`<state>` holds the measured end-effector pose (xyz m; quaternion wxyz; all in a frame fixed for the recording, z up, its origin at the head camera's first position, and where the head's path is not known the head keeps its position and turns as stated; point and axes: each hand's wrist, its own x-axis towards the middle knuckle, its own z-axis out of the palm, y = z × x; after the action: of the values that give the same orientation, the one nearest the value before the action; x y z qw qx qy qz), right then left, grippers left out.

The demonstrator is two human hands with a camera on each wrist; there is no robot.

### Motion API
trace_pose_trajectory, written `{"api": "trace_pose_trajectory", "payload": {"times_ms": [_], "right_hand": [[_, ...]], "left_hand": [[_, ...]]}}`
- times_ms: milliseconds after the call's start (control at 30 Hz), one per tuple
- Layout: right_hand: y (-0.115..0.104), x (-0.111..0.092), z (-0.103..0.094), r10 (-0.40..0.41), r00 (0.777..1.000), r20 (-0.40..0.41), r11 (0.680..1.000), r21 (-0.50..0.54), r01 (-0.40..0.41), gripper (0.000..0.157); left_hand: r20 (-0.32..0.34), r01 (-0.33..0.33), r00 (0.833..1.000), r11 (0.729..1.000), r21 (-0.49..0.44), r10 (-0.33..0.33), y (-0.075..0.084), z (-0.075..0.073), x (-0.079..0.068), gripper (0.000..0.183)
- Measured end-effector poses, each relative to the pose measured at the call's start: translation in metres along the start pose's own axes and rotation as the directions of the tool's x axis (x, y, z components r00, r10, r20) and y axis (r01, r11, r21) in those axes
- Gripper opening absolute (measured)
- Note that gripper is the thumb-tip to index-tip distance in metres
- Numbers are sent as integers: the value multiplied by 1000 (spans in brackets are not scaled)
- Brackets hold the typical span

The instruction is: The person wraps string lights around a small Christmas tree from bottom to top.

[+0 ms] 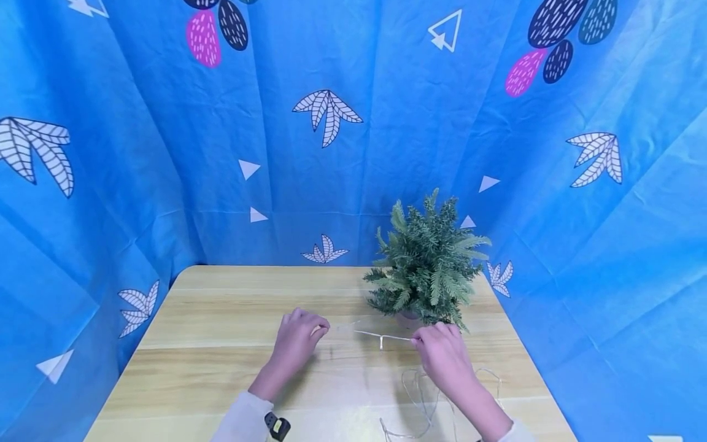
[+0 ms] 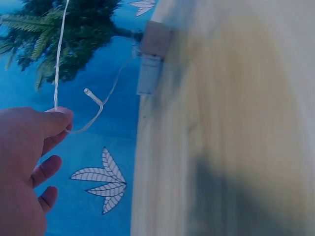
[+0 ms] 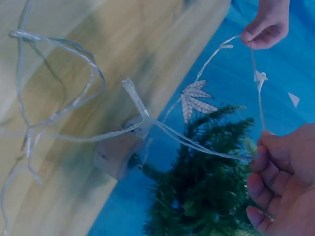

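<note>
A strand of string lights [image 1: 395, 337] with clear wire and small bulbs runs between my two hands in front of a small artificial pine tree [image 1: 428, 264]. My left hand [image 1: 295, 341] pinches the wire between thumb and forefinger, its other fingers loosely curled in the left wrist view. Near the tree's base, my right hand [image 1: 444, 356] pinches another point of the strand. In the right wrist view, a bulb [image 3: 261, 81] hangs on the stretch between the hands, and more wire trails away from the right fingers. Loose loops [image 1: 422, 408] lie on the table below my right hand.
The tree's block-like base [image 3: 115, 152] stands on the wooden table [image 1: 221, 307], toward the back right. Beside it is a pale box [image 2: 149, 76], with wire leading toward it. A blue patterned cloth [image 1: 342, 184] surrounds the table's back and sides.
</note>
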<state>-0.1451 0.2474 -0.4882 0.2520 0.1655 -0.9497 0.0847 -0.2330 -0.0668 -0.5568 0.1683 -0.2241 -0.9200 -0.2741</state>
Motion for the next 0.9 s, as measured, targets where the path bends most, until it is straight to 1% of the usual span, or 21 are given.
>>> {"api": "trace_pose_trajectory", "payload": {"times_ms": [67, 133, 233, 333, 467, 600, 733, 767, 900], "right_hand": [[1, 1, -4, -19, 1000, -20, 1000, 3, 19, 12], [1, 2, -8, -44, 998, -42, 999, 1, 44, 12], [3, 2, -12, -83, 993, -87, 997, -7, 82, 12], [4, 1, -17, -100, 988, -120, 995, -26, 97, 9], [2, 0, -26, -77, 990, -118, 997, -40, 73, 4], [0, 1, -39, -56, 991, -119, 998, -30, 53, 6], [3, 1, -52, -48, 987, -154, 999, -26, 44, 7], [4, 0, -55, -46, 985, -168, 999, -31, 41, 13], [12, -1, -63, -38, 971, -236, 998, -53, 26, 50]], "left_hand": [[-24, 16, 1000, 1000, -17, -17, 3, -4, 6, 8], [-35, 41, 998, 999, -25, -42, 5, -7, 11, 7], [-37, 71, 997, 997, -40, -73, 9, -11, 19, 7], [-32, 90, 995, 994, -59, -92, 11, -13, 26, 8], [-42, 99, 994, 992, -78, -102, 13, -12, 33, 7], [-59, 106, 992, 991, -87, -111, 15, -11, 39, 7], [-60, 113, 991, 989, -99, -120, 19, -9, 45, 5], [-56, 118, 991, 988, -101, -124, 20, -8, 46, 5], [-46, 132, 989, 986, -106, -138, 22, -4, 50, 4]]}}
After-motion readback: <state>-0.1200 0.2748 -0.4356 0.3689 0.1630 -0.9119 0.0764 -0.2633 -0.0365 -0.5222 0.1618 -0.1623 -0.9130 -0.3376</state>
